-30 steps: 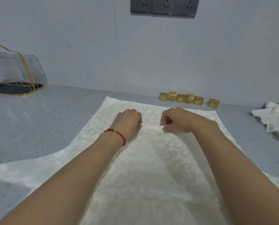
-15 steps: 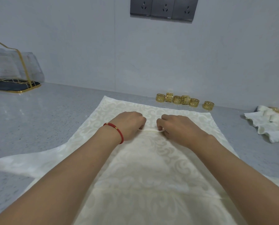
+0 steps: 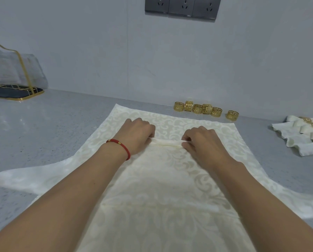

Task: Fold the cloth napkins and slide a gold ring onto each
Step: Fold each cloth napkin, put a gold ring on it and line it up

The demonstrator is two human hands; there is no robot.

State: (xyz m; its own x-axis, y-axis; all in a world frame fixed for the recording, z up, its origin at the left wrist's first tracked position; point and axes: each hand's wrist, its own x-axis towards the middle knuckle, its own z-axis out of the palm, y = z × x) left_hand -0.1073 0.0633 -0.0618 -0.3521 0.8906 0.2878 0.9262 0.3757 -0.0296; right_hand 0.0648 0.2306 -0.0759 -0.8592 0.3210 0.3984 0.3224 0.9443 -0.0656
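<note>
Left hand [image 3: 137, 132] and right hand [image 3: 200, 140] both pinching a narrow pleat in the cream napkin [image 3: 157, 188], knuckles curled, pleat stretched between them. Napkin spread flat mid-worktop [image 3: 48, 124], running toward the near edge. Gold rings [image 3: 197, 108] lined up along the back edge, finished napkins [image 3: 303, 135] at the right edge. Uneven pull could probably skew the pleat; slick fabric might slip out.

Head cam, fwd-down, close over counter [image 3: 42, 124]
</note>
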